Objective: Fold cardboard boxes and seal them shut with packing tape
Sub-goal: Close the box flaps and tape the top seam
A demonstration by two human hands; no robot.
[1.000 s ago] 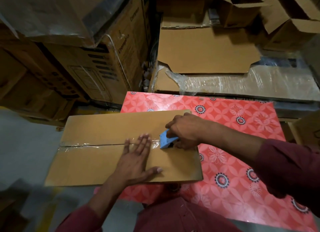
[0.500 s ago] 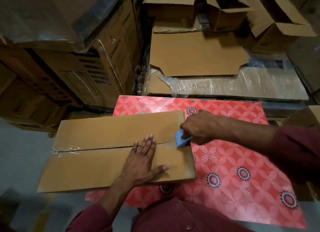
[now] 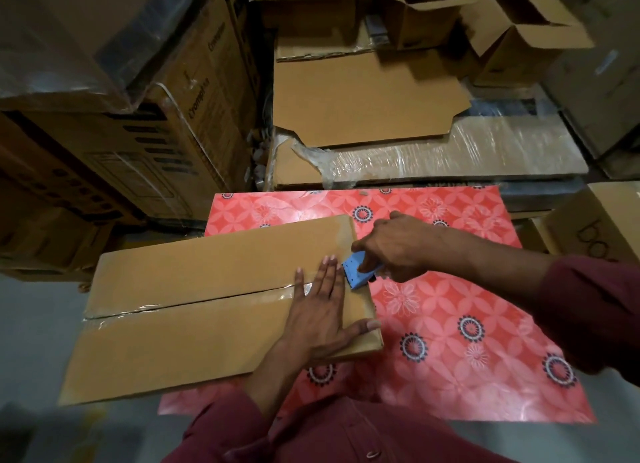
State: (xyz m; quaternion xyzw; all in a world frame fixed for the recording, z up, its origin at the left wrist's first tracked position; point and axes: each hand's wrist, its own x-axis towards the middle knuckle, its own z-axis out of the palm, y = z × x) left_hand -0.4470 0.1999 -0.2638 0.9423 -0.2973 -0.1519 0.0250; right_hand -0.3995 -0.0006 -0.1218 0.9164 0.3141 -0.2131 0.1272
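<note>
- the cardboard box [image 3: 207, 310] lies flat on the red patterned table [image 3: 450, 324], its left part hanging out past the table's edge over the grey floor [image 3: 31, 341].
- a strip of clear packing tape [image 3: 194, 301] runs along the centre seam where the two top flaps meet, shiny across the whole length.
- left hand [image 3: 320, 319] is spread flat on the box near its right end, fingers straight and pressing down over the taped seam, thumb stretched out towards the near right corner.
- right hand [image 3: 398, 246] is curled round a blue tape dispenser [image 3: 358, 268], gripping it tight just at the box's right edge, right beside the left fingertips.
- the dispenser's blue plate sits tilted at the end of the seam; whether it touches the cardboard cannot be told.
- maroon sleeves on both arms.
- behind the table, a shrink-wrapped stack of flat cardboard sheets [image 3: 415, 151], with open empty boxes [image 3: 519, 23] piled further back.
- large printed cartons [image 3: 138, 133] stand stacked on the left.
</note>
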